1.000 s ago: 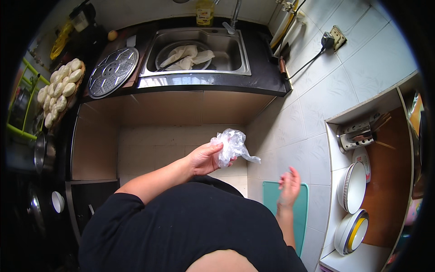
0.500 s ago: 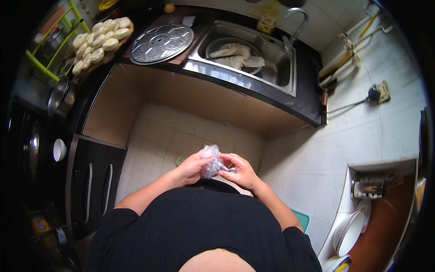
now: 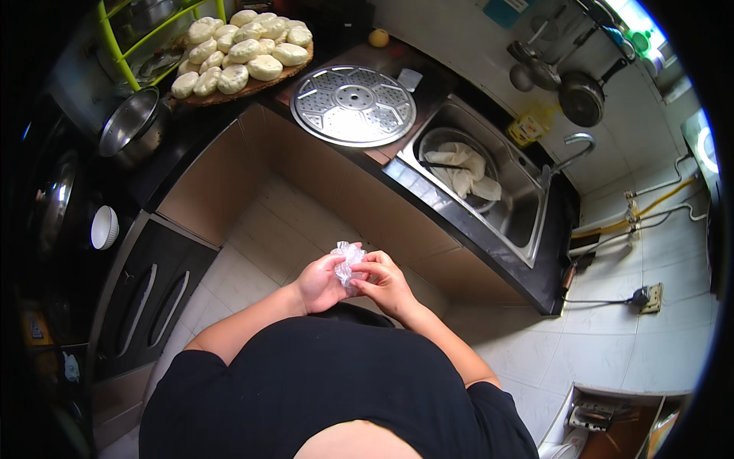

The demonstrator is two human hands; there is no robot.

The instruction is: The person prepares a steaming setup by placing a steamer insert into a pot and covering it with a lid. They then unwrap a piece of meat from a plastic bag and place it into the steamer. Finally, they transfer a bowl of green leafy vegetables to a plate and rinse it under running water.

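A crumpled piece of clear plastic film (image 3: 349, 261), perhaps a bag, is bunched up between my two hands in front of my body. My left hand (image 3: 319, 284) is closed around its left side. The thumb and fingers of my right hand (image 3: 387, 286) pinch it from the right. Whether anything lies inside the film cannot be made out.
On the counter, a round board (image 3: 264, 83) bears several pale dough buns (image 3: 245, 51). A perforated metal steamer plate (image 3: 354, 105) lies beside the sink (image 3: 527, 243). A metal pot (image 3: 134, 122) and a white bowl (image 3: 105, 227) stand to the left.
My view has swung left, so the counter, buns and sink sit further right in the picture. The film is more tightly bunched, and my right hand has closed in on it.
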